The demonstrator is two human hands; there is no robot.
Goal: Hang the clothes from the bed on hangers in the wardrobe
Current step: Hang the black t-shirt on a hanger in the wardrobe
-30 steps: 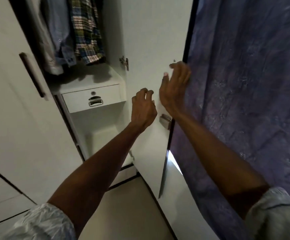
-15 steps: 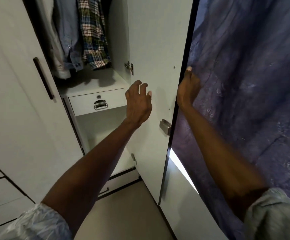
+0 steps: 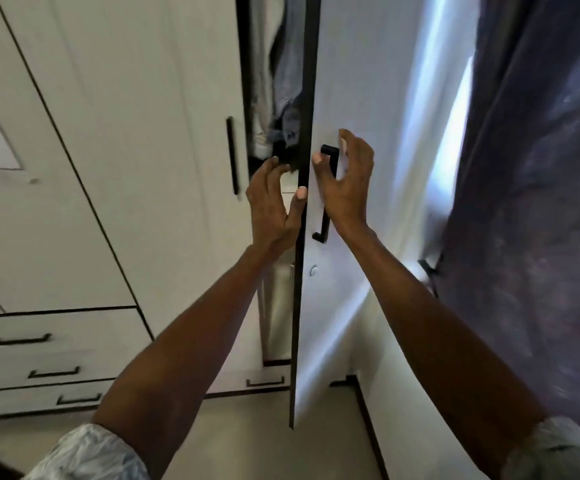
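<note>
The white wardrobe door point(image 3: 361, 81) stands almost shut, its dark edge point(image 3: 299, 306) facing me. Through the narrow gap I see hung clothes point(image 3: 283, 98), pale and blue-grey, partly hidden. My right hand point(image 3: 345, 188) lies on the door's outer face over the black bar handle point(image 3: 326, 209), fingers spread and loosely bent, thumb by the handle's top. My left hand point(image 3: 269, 206) is at the gap, thumb tip touching the door's dark edge, fingers loosely curved toward the opening and holding nothing.
The left wardrobe door point(image 3: 136, 133) with its black handle point(image 3: 232, 154) is shut. Drawers with black pulls point(image 3: 21, 340) run along the lower left. A dark blue curtain point(image 3: 531, 202) hangs at the right, with bright light beside it. Beige floor point(image 3: 247, 445) lies below.
The right door has swung from wide open to almost shut, hiding the inner drawer and plaid shirt. My right hand moved from the door's edge to its outer handle; my left hand came to the gap.
</note>
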